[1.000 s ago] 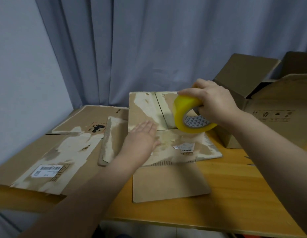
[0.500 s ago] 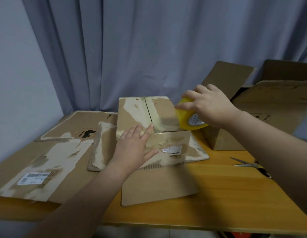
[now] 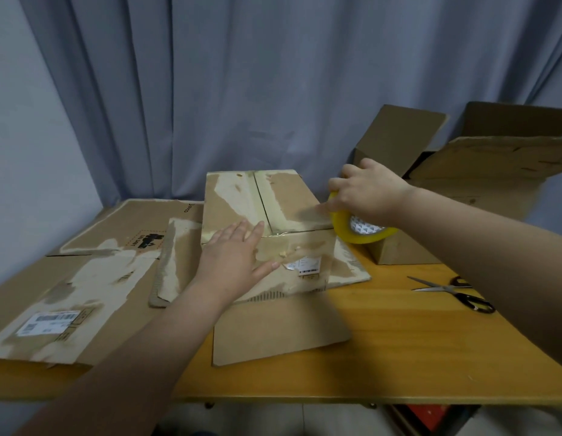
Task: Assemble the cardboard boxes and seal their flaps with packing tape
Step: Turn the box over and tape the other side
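Head view: a cardboard box [image 3: 273,209] stands mid-counter [image 3: 415,341], top flaps folded shut, lower flaps splayed flat around it.
Left hand [image 3: 239,259]: fingers straight and spread, palm pressed on the box's near top edge and front face.
Right hand [image 3: 371,190]: curled round the tape roll [image 3: 361,229], forefinger stretched onto the right top flap.
Tape roll: yellow, raised off the counter, at the box's right top corner.
Scissors [image 3: 456,291]: blades parted, on the counter, right of the box.
Flattened cartons [image 3: 84,278]: lying at left.
Open box [image 3: 493,171]: behind the right hand.
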Motion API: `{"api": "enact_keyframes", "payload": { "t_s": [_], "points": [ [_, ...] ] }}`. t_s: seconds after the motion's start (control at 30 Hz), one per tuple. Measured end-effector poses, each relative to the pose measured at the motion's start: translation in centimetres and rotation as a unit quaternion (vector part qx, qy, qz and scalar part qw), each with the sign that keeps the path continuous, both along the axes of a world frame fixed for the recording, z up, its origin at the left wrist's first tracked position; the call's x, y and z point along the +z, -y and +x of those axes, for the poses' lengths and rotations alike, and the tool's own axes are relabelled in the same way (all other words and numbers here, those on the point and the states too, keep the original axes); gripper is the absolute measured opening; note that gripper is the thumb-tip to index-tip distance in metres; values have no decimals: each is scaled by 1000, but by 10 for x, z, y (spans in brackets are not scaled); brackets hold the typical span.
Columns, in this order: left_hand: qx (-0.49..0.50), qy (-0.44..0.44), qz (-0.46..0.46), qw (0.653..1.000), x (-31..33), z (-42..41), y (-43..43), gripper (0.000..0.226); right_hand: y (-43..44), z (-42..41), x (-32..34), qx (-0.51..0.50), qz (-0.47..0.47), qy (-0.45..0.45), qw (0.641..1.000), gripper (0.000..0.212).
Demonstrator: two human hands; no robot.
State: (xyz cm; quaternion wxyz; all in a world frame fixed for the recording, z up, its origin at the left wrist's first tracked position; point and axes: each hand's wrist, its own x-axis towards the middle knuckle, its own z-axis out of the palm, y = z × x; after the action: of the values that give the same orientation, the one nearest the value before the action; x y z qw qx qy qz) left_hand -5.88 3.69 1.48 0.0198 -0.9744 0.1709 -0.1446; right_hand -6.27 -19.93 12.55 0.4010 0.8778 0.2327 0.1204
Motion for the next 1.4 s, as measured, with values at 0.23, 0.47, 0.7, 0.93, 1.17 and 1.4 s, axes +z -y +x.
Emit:
{"api": "enact_keyframes", "payload": {
  "t_s": [0.23, 0.47, 0.7, 0.93, 1.17, 1.4],
  "points": [
    [30, -22, 47, 998, 7, 0, 14, 86, 8, 7, -8, 6, -16, 10, 1000, 62],
    [50, -35, 42, 997, 8, -1, 17, 84, 25, 3, -20, 45, 123, 71, 989, 67],
    [-30, 16, -5, 999, 2, -6, 37, 81, 40, 10, -48, 22, 353, 200, 914, 67],
    [18, -22, 100, 995, 4, 5, 57, 86, 34, 6, -31, 15, 120, 121, 985, 58],
    [33, -22, 138, 990, 8, 10, 65, 88, 40, 10, -33, -20, 64, 78, 995, 65],
    [40, -46, 133, 989, 12, 4, 68, 95, 54, 9, -52, -59, 35, 45, 997, 74]
  ]
}}
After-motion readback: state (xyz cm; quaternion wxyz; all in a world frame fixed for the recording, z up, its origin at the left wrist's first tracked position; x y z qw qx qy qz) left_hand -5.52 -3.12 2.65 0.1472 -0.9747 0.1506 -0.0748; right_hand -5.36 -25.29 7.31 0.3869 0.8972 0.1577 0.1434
